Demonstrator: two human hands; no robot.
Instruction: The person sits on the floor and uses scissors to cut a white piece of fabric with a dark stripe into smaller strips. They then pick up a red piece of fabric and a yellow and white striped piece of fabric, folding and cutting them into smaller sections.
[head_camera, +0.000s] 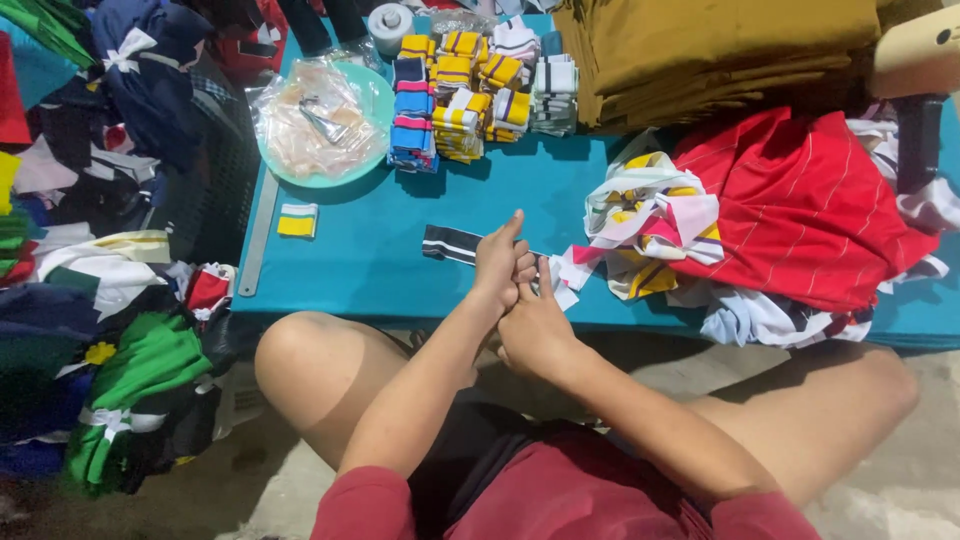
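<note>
While the person sits cross-legged at the low blue table (380, 250), both hands meet at its near edge over a black strip with white stripes (450, 243), a narrow knit band lying flat on the cloth. The left hand (500, 265) is curled on the strip's near end, thumb raised, fingers closed on the fabric, which seems to keep the band stretched flat. The right hand (537, 325) sits just beside it, touching it, fingers bent in toward the same end; whether it pinches the strip or only steadies the other hand cannot be told. The strip runs leftward from the hands, dark with pale lines along its length, its far end squared off. Farther back stand stacks of folded striped bands (470, 85) in yellow, blue and white, sorted by colour, next to a green plate (375, 100) holding a plastic bag (305, 115). A single yellow and white band (297, 220) lies alone by a metal ruler (258, 240). A red garment (800, 205) is heaped at the right, near the hands.
</note>
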